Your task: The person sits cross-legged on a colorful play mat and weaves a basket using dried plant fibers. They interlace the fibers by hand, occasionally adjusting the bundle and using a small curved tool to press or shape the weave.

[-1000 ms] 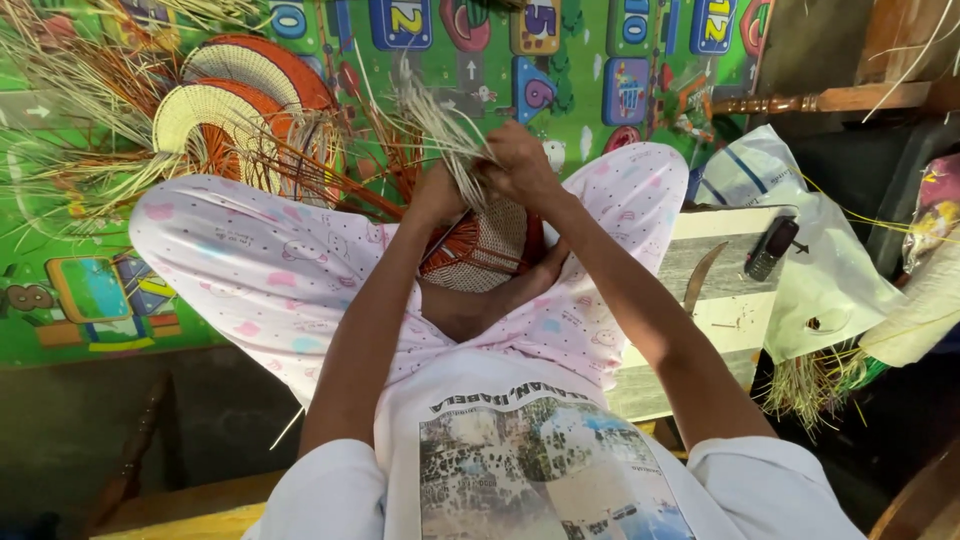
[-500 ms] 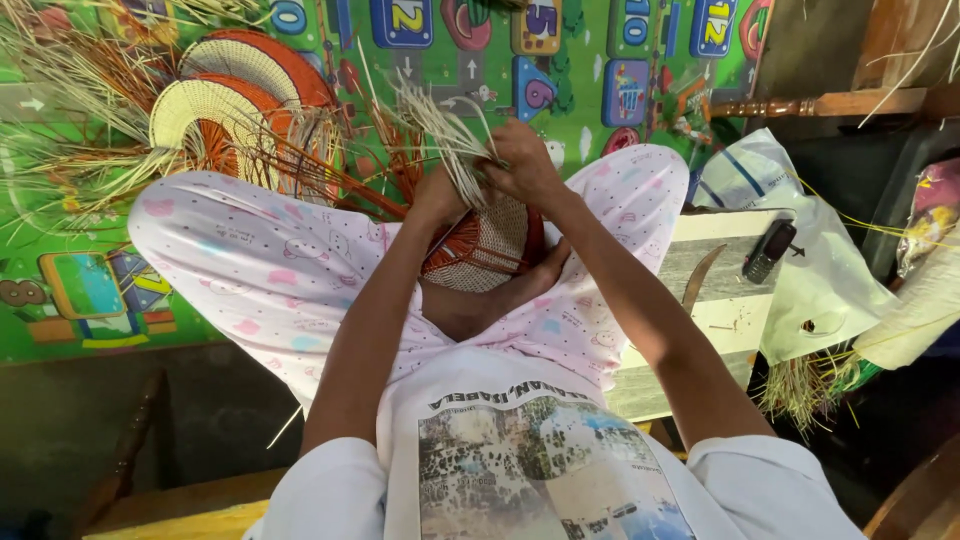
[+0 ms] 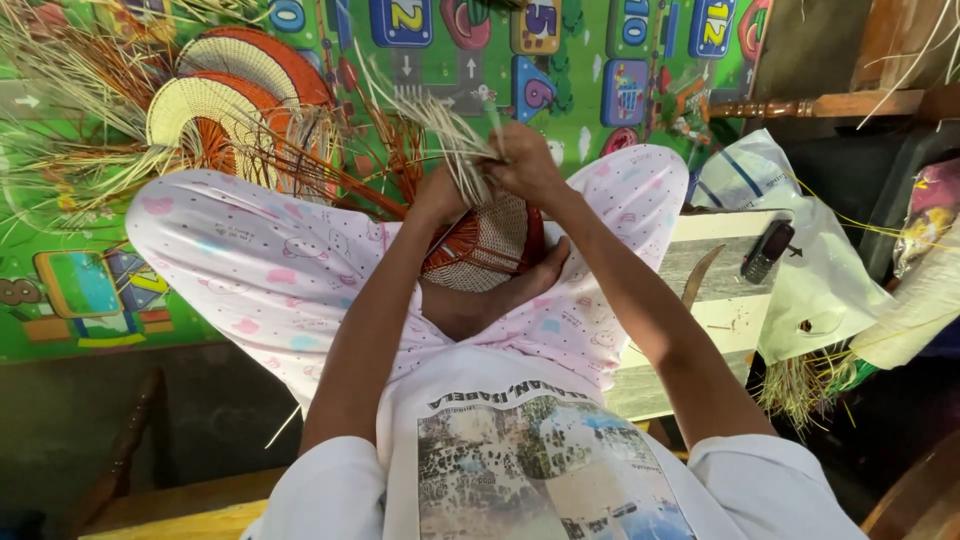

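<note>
I sit cross-legged in pink patterned trousers with a half-woven round piece [image 3: 488, 248], red-brown and cream, in my lap. My left hand [image 3: 440, 195] grips its upper left edge, among the loose red-brown strands. My right hand [image 3: 522, 163] is closed on a bundle of pale straw strands [image 3: 450, 130] that fan out up and to the left above the piece. Both hands touch each other over the rim of the weaving.
Finished woven fans [image 3: 225, 95] and loose straw lie on the green play mat [image 3: 90, 300] at upper left. At right a wooden board [image 3: 720, 290] bears a curved blade [image 3: 700, 280], with a dark phone [image 3: 765, 252] on white plastic bags [image 3: 810, 270]. More straw [image 3: 800, 385] hangs lower right.
Both hands have stayed on the weaving; the pale strand bundle has shifted slightly as the right hand works it. The view has barely moved.
</note>
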